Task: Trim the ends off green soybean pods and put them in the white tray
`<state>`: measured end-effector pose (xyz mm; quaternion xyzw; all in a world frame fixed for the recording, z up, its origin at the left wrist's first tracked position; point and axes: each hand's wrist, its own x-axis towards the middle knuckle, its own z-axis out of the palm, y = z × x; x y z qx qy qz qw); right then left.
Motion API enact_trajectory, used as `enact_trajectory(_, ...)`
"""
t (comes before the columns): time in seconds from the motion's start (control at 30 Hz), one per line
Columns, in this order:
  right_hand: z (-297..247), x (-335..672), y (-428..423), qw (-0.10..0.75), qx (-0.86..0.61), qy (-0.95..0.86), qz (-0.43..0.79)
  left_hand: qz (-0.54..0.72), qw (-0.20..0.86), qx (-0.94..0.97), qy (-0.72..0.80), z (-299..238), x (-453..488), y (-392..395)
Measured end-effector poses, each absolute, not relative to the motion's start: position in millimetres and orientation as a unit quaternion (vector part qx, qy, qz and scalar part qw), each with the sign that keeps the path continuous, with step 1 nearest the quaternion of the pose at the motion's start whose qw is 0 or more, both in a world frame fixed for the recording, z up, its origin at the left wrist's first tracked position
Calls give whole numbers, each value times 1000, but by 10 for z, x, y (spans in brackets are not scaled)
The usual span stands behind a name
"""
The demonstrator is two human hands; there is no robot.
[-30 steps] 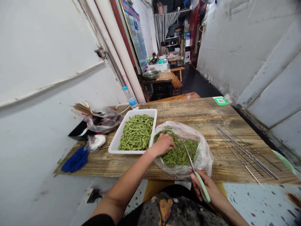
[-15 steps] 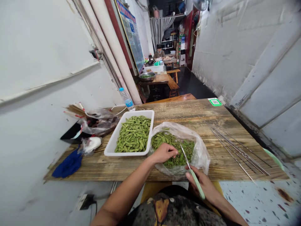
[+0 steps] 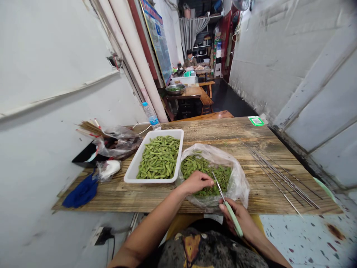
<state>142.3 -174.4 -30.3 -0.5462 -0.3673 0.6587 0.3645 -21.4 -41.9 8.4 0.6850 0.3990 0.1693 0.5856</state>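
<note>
The right hand is grasping green-handled scissors over edamame pods lying in a plastic bag beside a white tray, while the left hand is hovering by the blades, though I cannot tell whether its fingers are pinching anything.

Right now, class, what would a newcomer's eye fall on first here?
Probably the white tray heaped with green pods, left of centre on the wooden table. Just right of it sits a plastic bag of more greens, with green-handled scissors in the right hand by its near edge.
</note>
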Motion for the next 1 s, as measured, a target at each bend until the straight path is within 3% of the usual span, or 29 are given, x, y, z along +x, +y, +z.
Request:
enact_trajectory(0.3,-228,1474,-1774,387,-515,-340,685,298,770,393,404,58,-151,-424)
enact_trajectory(0.67,10,1428,-1768,372,-522,-357,680,372,767,300,429,48,11,-617)
enact_trajectory(1.0,-5,1449,-1762,385,-523,-370,664,361,674,440,471,7,67,-731)
